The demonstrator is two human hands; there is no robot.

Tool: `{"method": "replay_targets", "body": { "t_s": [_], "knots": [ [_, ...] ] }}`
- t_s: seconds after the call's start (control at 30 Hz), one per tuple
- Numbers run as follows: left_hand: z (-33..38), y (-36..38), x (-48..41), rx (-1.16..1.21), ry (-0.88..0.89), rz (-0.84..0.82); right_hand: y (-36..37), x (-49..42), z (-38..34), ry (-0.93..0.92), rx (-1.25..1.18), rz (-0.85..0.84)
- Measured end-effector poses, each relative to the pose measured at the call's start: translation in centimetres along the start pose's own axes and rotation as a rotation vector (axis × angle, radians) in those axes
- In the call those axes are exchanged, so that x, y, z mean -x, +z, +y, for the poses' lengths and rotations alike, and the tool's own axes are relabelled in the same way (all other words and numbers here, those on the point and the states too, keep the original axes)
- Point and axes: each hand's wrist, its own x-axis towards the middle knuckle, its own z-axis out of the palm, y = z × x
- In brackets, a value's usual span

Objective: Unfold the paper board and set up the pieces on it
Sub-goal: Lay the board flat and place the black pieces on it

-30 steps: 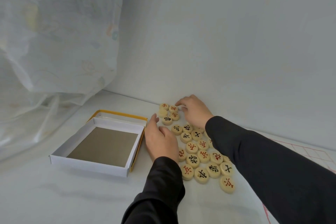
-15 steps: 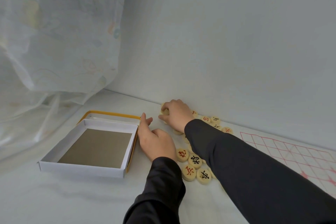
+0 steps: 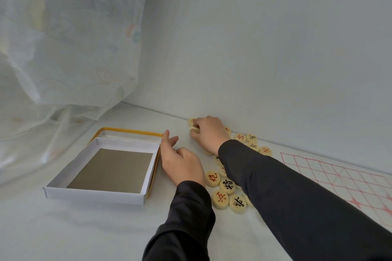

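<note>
Round wooden chess pieces [image 3: 227, 186] with red or black characters lie in a loose heap on the white surface, partly hidden under my right forearm. My right hand [image 3: 209, 133] reaches to the far end of the heap by the wall, and its curled fingers pinch one pale piece [image 3: 195, 129]. My left hand [image 3: 180, 163] rests on its edge with relaxed fingers between the heap and the box, holding nothing. The paper board [image 3: 343, 178], white with a red grid, lies unfolded at the right.
An empty white box tray [image 3: 110, 169] sits in its yellow-edged lid, left of my left hand. A wall rises right behind the pieces. A sheer curtain [image 3: 63, 48] hangs at the left and drapes onto the surface.
My right hand has closed on a piece at the far end of the heap. My left hand has stayed beside the box, and the view has shifted left, showing more of the board.
</note>
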Motion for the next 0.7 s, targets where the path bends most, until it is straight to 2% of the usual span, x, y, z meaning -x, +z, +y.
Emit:
{"method": "replay_targets", "body": {
  "t_s": [0.27,0.47,0.57,0.7],
  "knots": [
    [-0.3,0.2,0.0,-0.09,0.041,-0.068,0.1,-0.6,1.8,0.078,-0.137,-0.009],
    [-0.3,0.4,0.2,-0.239,0.095,-0.159,-0.3,-0.1,3.1,0.062,-0.21,0.103],
    [-0.2,0.4,0.2,-0.251,0.095,-0.166,-0.5,0.1,3.1,0.037,-0.23,0.021],
    [0.0,0.3,0.2,-0.193,0.076,-0.11,-1.0,-0.4,2.1,0.038,-0.401,-0.146]
  ]
}}
